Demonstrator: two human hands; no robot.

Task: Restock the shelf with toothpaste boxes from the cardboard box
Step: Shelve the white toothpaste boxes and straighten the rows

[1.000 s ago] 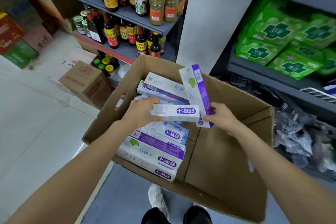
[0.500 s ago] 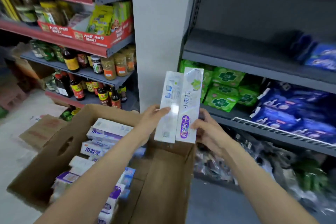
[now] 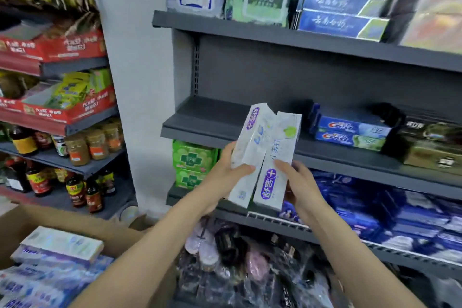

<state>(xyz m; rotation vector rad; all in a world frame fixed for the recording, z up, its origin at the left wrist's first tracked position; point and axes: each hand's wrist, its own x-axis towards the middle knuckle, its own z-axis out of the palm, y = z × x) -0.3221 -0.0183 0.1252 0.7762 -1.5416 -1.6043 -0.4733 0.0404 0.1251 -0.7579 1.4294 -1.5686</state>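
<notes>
Now the person holds two toothpaste boxes upright in front of the dark grey shelf [image 3: 200,127]. The left hand [image 3: 228,172] grips the left toothpaste box [image 3: 250,147], with the thumb curled over its front face. The right hand [image 3: 297,182] grips the right toothpaste box [image 3: 276,157] from its right edge, fingers curled around it. Both boxes touch along their long sides and lean a little apart at the top. Neither box is on the shelf yet; the left part of this shelf looks bare, while blue Crest boxes [image 3: 350,132] lie further right on it. At the lower left the cardboard box [image 3: 120,237] contains many more toothpaste boxes [image 3: 60,247], so I judge the restocking is in an early or middle stage and much work remains.
</notes>
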